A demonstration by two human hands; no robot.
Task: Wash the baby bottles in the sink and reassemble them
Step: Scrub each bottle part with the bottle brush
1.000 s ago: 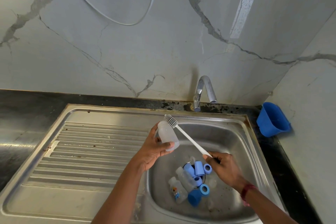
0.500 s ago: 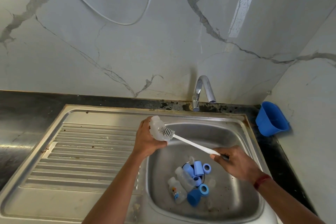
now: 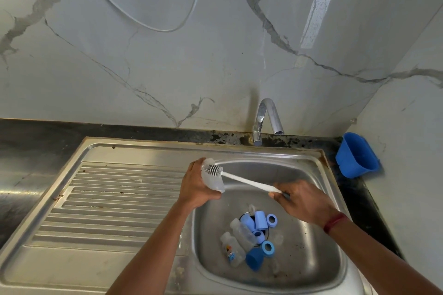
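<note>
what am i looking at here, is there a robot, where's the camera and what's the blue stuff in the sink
There is no machine here. These are a person's two bare arms, filmed by one camera worn on their head, looking down. The left hand holds a clear baby bottle over the steel sink. The right hand holds a white brush by its handle, with the bristles at the bottle. In the basin lie two more bottles, blue rings and a blue cap. Behind is the tap, and a blue tub sits at the right.
</note>
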